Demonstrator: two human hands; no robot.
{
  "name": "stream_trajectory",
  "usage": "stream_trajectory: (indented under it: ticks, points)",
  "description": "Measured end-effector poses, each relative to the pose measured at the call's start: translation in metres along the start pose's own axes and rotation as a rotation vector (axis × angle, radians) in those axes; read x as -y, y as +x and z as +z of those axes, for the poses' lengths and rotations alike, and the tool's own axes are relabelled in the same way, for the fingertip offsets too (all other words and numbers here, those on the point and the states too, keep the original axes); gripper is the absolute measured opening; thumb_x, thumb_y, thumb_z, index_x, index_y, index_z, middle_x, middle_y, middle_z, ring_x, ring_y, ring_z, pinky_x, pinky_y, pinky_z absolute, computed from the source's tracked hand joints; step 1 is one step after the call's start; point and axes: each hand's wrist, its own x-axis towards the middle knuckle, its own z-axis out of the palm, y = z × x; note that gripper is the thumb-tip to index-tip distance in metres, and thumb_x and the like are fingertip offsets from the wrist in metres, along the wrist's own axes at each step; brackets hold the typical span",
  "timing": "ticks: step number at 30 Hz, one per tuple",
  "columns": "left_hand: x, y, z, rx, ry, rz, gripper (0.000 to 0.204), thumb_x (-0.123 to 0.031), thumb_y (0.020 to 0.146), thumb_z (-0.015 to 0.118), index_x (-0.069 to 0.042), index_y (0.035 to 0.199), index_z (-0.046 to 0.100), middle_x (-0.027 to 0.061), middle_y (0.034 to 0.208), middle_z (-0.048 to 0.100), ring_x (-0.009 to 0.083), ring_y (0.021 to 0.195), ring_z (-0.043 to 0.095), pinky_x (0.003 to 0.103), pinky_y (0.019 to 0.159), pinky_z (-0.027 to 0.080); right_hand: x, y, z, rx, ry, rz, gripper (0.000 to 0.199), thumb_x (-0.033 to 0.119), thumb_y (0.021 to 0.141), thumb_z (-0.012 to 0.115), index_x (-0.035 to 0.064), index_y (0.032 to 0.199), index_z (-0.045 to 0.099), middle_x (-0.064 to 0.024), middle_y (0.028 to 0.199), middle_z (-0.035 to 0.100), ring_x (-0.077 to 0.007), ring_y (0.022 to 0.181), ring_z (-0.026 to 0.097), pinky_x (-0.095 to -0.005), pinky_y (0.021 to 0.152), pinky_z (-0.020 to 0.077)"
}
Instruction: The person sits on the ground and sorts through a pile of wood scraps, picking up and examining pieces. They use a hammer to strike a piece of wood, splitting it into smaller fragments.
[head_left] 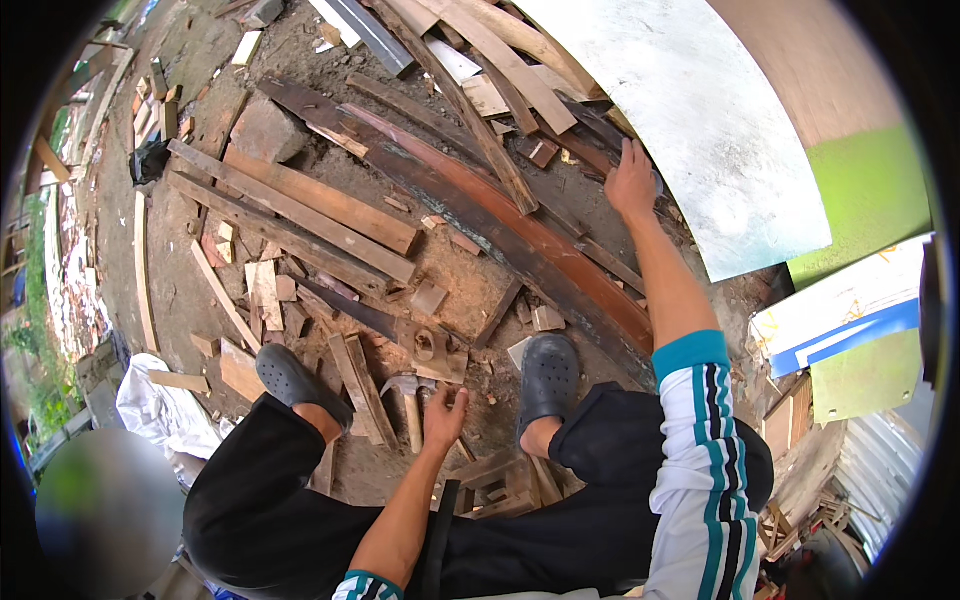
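My right hand (632,182) reaches far out to the right, beside the curved edge of a white panel (700,110). Its fingers bend down at the end of a dark wooden strip (597,124) in the scrap pile; what they close on, if anything, is hidden. Low in the middle, my left hand (443,418) hovers with thumb and fingers apart, holding nothing I can see. Just left of it is a claw hammer (412,410) with a pale wooden handle. Beyond the hammer lies a wooden block with a round hole (430,350).
Long dark planks (480,215) cross the ground diagonally, and weathered boards (300,215) lie left of them. A stone block (268,130) is beside these. My feet in grey clogs (550,375) stand among offcuts. A white sack (165,405) lies at left; corrugated sheet (880,480) stands at right.
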Motion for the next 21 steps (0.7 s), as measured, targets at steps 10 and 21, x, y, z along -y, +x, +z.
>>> stream_trajectory:
  ticks: [10, 21]
  points:
    - [-0.009, 0.000, -0.009, -0.011, 0.013, -0.047, 0.046, -0.041, 0.093, 0.059, 0.002, 0.111, 0.066, 0.0172, 0.095, 0.070, 0.0308, 0.089, 0.067, 0.040, 0.081, 0.050, 0.004, 0.044, -0.012, 0.607, -0.076, 0.179, 0.051, 0.027, 0.093, 0.058, -0.0002, 0.135, 0.045, -0.0268, 0.130, 0.053, -0.0429, 0.115, 0.060, -0.0508, 0.095, 0.0502]
    - [0.001, -0.009, -0.008, -0.053, -0.048, 0.115, 0.045, -0.038, 0.095, 0.060, 0.004, 0.112, 0.063, 0.0102, 0.086, 0.068, 0.0161, 0.070, 0.063, 0.034, 0.065, 0.050, 0.044, 0.024, -0.112, 0.471, 0.036, -0.012, 0.045, 0.040, 0.098, 0.052, -0.0036, 0.107, 0.054, -0.0253, 0.107, 0.065, -0.0453, 0.103, 0.063, -0.0528, 0.081, 0.0508]
